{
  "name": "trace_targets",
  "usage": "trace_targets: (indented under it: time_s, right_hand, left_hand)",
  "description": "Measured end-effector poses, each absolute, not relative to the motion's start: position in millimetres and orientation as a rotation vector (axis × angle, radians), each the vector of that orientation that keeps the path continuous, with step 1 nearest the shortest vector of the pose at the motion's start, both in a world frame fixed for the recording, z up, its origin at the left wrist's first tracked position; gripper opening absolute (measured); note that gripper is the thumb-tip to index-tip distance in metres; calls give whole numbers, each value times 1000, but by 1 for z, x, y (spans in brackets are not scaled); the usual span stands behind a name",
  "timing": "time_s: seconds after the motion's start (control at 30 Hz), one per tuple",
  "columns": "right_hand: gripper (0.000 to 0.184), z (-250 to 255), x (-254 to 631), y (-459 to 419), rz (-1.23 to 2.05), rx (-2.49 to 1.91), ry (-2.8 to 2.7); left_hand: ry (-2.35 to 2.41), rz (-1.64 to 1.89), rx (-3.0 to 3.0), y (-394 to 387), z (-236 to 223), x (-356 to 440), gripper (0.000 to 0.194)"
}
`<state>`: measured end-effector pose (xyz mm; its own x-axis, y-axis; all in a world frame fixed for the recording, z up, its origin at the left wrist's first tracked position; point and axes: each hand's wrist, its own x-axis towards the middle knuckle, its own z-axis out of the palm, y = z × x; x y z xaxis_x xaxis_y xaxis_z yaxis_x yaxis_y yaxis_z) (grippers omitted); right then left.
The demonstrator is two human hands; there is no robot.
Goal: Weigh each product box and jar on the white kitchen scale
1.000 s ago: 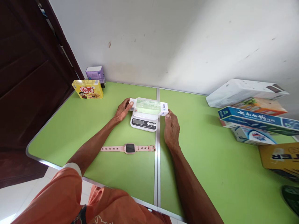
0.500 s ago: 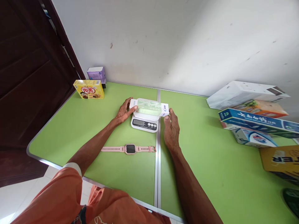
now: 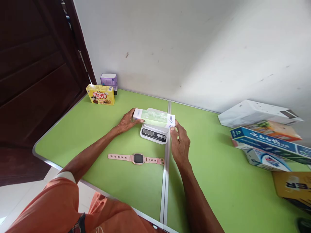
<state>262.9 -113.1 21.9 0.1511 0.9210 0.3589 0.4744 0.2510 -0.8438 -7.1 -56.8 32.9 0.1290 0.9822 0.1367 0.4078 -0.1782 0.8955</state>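
Observation:
A long white and green box lies across the top of a small white digital scale in the middle of the green table. My left hand grips the box's left end between fingers and thumb. My right hand pinches the box's right end with its fingertips. A pink smartwatch lies flat with its strap stretched out, on the table in front of the scale, between my forearms.
A yellow snack box and a small purple box stand at the table's far left corner by a dark wooden door. Several stacked cartons and a yellow box sit along the right side. A metal seam splits the table.
The view has shifted right and down. My hands stay at the two ends of the box, which now looks tilted and slightly raised over the scale.

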Motion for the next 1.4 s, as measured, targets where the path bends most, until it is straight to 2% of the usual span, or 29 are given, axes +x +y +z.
trace_targets:
  time_s: [0.23,0.47,0.57,0.7,1.0,1.4]
  right_hand:
    - [69,56,206,-118,566,-1178,-1738]
    - [86,39,114,-97,938,-1001,-1891]
    - [87,32,80,-88,1058,-947,-1939]
    - [81,31,49,-81,1094,-944,-1997]
    - [74,14,23,-72,1073,-1037,-2076]
    - [73,-5,0,-40,930,-1042,-2159]
  left_hand:
    - [1607,1132,1598,-117,65,-77,77]
    - [1923,1141,1455,-166,54,-163,85]
    - [2027,1079,1443,-175,48,-191,83]
    - [2111,985,1456,-176,44,-217,79]
    - [2186,799,1483,-165,38,-250,86]
    - [2179,860,1572,-116,9,-281,90]
